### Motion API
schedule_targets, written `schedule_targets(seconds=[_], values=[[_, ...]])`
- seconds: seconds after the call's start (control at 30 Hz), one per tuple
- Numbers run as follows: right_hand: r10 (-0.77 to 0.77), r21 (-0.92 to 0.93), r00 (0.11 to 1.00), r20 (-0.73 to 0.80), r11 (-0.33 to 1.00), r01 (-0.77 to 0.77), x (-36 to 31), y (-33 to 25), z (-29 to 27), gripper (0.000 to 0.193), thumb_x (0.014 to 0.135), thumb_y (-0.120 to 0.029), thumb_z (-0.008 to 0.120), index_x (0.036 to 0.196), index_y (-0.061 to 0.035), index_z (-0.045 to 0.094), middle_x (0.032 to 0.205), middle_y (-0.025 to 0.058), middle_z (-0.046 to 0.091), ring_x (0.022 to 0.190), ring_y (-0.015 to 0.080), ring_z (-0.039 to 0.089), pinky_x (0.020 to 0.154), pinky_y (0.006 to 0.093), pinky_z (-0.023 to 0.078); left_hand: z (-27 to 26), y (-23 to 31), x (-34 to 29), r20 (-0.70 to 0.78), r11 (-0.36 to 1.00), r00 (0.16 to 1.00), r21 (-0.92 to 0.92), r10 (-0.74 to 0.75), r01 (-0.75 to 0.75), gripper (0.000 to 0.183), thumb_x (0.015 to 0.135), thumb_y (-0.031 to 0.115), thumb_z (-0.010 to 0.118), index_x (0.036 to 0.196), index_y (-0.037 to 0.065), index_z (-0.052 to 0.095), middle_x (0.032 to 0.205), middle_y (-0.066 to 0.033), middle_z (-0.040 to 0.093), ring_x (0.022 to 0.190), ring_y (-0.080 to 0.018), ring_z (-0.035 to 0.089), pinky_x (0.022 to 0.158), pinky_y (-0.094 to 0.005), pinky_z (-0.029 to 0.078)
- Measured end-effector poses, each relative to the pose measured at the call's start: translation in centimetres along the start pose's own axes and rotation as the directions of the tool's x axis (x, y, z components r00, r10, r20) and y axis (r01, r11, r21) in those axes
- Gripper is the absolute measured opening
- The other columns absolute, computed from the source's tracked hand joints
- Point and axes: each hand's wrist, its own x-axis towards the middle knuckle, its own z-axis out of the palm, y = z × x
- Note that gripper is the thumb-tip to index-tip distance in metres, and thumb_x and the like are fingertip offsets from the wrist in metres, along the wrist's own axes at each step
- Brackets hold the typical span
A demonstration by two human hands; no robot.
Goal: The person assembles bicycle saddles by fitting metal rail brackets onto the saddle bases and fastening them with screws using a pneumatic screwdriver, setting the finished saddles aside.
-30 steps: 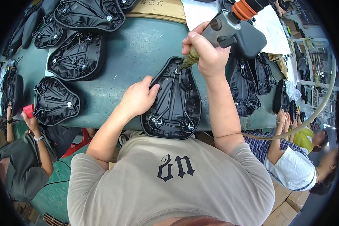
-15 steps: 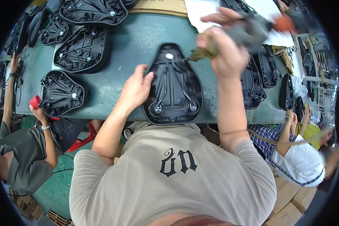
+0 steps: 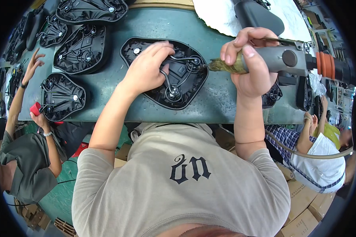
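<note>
Left hand, fingers bent, on the seat (grip hidden); right hand clenching a driver — end nut seemingly on, springs perhaps left.

One head-worn fisheye looks down from close above the hands.

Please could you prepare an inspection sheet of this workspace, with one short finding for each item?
Surface: green table, speckled.
Job's things: black saddle, underside up; power tool, its tip at the saddle's wide end.
Clutter: other black saddles; white sheet.
Grips: left grip over the saddle, hold unclear; right grip around the power tool.
Cables: pale hose at right; black cable at lower left.
Surroundings: people on both sides; cardboard boxes.
</note>
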Motion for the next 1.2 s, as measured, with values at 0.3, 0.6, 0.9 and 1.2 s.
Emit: schedule_targets(seconds=[0.3, 0.6, 0.9, 1.2], values=[[0.003, 0.009, 0.999, -0.051, 1.000, -0.002, 0.8, 0.1, -0.5, 0.029, 0.092, 0.001, 0.052, 0.120, 0.0026, 0.050, 0.097, 0.0188, 0.060, 0.066, 0.0226, 0.061, 0.066, 0.0429, 0.055, 0.3, 0.0, 0.1, -0.056, 0.998, 0.997, 0.020, -0.060, 0.061, 0.030, 0.077, -0.005, 0.063, 0.105, 0.005, 0.063, 0.103, -0.0101, 0.065, 0.098, -0.0334, 0.065, 0.085, -0.0439, 0.055], [-0.072, -0.059, 0.996, -0.060, 0.996, 0.068, 0.8, 0.2, -0.2, 0.029, 0.092, 0.002, 0.053, 0.121, 0.0024, 0.050, 0.099, 0.0192, 0.060, 0.066, 0.0231, 0.060, 0.065, 0.0422, 0.055, 0.4, 0.0, 0.2, -0.052, 0.998, 0.997, 0.015, -0.065, 0.066, 0.029, 0.075, -0.004, 0.065, 0.103, 0.005, 0.064, 0.098, -0.0098, 0.064, 0.096, -0.0327, 0.064, 0.085, -0.0433, 0.054], [0.062, -0.153, 0.996, -0.062, 0.986, -0.071, -0.7, 3.2, 0.3, 0.026, 0.092, 0.003, 0.053, 0.118, 0.0005, 0.050, 0.097, 0.0183, 0.059, 0.066, 0.0220, 0.060, 0.065, 0.0415, 0.054, 0.5, -0.1, 0.2, -0.035, 0.997, 0.997, 0.035, -0.065, 0.066, 0.034, 0.071, -0.003, 0.068, 0.105, 0.004, 0.064, 0.098, -0.0094, 0.064, 0.097, -0.0321, 0.063, 0.085, -0.0429, 0.054], [0.125, -0.144, 0.991, -0.046, 0.981, -0.131, 0.6, 3.8, 0.2, 0.023, 0.091, 0.006, 0.058, 0.113, 0.0051, 0.053, 0.098, 0.0204, 0.067, 0.066, 0.0196, 0.066, 0.062, 0.0330, 0.056, 0.7, -0.3, -0.3, -0.034, 0.997, 0.998, 0.056, -0.053, 0.055, 0.036, 0.069, -0.004, 0.068, 0.104, 0.004, 0.064, 0.098, -0.0103, 0.063, 0.098, -0.0327, 0.063, 0.087, -0.0437, 0.053]])
